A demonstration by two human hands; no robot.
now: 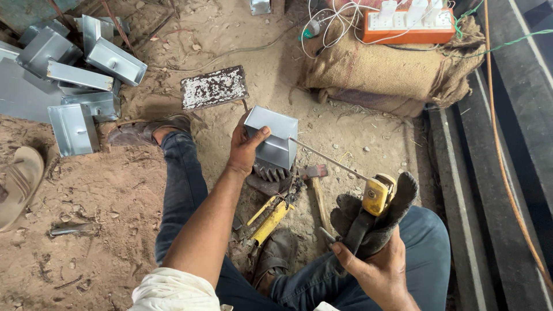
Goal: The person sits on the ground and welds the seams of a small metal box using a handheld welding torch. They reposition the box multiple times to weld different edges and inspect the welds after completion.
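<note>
My left hand (245,147) grips a small grey sheet-metal box (273,138) and holds it upright over a toothed metal piece (269,173) on the sandy ground. My right hand (368,253) is wrapped in a dark glove or cloth and is closed on a yellow electrode holder (377,196). A thin welding rod (328,160) runs from the holder up to the box's right side, where its tip touches or nearly touches the metal. I sit on the ground in blue jeans, with my knees on either side.
A pile of similar grey metal boxes (80,75) lies at the upper left. A speckled flat plate (213,87) lies ahead. A hammer (318,193), a yellow-handled tool (271,219), a burlap sack (386,72) with an orange power strip (409,26), and sandals (20,184) lie around.
</note>
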